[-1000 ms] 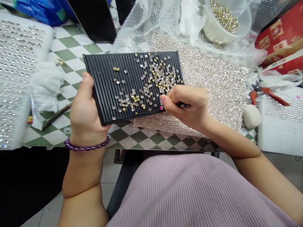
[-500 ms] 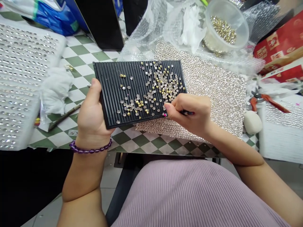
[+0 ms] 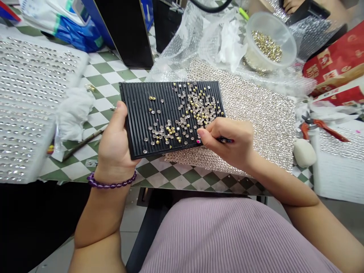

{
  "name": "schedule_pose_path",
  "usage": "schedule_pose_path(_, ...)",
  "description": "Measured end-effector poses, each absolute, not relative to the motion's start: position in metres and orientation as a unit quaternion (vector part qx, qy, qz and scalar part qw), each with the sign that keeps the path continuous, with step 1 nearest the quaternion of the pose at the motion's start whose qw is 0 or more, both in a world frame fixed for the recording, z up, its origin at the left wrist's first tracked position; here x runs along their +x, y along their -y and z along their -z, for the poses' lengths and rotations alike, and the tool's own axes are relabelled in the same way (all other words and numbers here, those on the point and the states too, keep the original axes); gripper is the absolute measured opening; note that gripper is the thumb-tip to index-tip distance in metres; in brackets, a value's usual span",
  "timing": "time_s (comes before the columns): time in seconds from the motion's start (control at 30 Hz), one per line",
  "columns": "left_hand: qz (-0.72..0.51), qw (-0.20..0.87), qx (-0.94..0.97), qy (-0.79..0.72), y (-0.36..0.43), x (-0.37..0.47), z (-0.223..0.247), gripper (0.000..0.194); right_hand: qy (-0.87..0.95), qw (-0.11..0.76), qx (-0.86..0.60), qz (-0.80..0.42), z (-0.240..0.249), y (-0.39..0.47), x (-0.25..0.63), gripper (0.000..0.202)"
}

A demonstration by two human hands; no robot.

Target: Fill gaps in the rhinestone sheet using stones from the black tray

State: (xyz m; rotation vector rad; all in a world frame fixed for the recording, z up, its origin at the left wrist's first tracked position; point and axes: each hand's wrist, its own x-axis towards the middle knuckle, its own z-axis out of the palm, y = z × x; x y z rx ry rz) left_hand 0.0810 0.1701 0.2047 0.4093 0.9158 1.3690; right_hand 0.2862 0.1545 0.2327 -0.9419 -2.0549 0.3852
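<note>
My left hand (image 3: 113, 140) grips the left edge of a black ridged tray (image 3: 139, 113), thumb along its side, holding it tilted above the table. Loose rhinestones (image 3: 200, 108), some clear face up and some gold-backed, lie scattered over the ridges, thickest on the right half. At the tray's lower right edge my right hand (image 3: 230, 140) is closed in a pinch. It holds a slim pen-like tool, mostly hidden by the fingers, with a small pink tip (image 3: 198, 141) showing by the thumb. Under the tray and right hand lies a sheet covered in rhinestones (image 3: 261, 121).
A clear tub (image 3: 288, 41) of gold-backed stones stands at the back right, by bubble wrap (image 3: 179, 49). Red-handled pliers (image 3: 327, 127) and a whitish lump (image 3: 304, 152) lie right. A white board with stone rows (image 3: 25, 94) fills the left. Another person's hand (image 3: 292, 5) shows top right.
The whole view has shifted slightly, so most things sit lower in it. Another person's hand has come into view at the top right. Both my hands keep their grips.
</note>
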Motion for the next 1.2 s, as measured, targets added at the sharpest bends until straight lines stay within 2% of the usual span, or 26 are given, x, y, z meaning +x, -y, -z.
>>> schedule_pose_path(0.27, -0.603, 0.671, 0.172, -0.395, -0.1695, 0.0806, -0.2053, 0.039, 0.819, 0.400, -0.379, -0.162, -0.2300, -0.1547, 0.2844, 0.034)
schedule_pose_path(0.5, -0.610, 0.678, 0.184, -0.365, -0.1711, 0.0788, -0.2028, 0.039, 0.801, 0.433, -0.375, -0.173, -0.2350, -0.1535, 0.2844, 0.035)
schedule_pose_path(0.67, -0.598, 0.692, 0.195, -0.353, -0.1715, 0.0785, -0.2019, 0.043, 0.818, 0.400, -0.372, -0.178, -0.2331, -0.1533, 0.2843, 0.036)
schedule_pose_path(0.8, -0.586, 0.701, 0.202, -0.353, -0.1701, 0.0786, -0.2019, 0.045, 0.812, 0.408, -0.375, -0.182, -0.2313, -0.1538, 0.2847, 0.036)
schedule_pose_path(0.93, -0.604, 0.681, 0.208, -0.358, -0.1686, 0.0791, -0.2020, 0.041, 0.802, 0.430, -0.376, -0.176, -0.2326, -0.1537, 0.2842, 0.037)
schedule_pose_path(1.2, -0.608, 0.671, 0.211, -0.367, -0.1699, 0.0783, -0.2022, 0.039, 0.809, 0.420, -0.376, -0.168, -0.2315, -0.1542, 0.2823, 0.036)
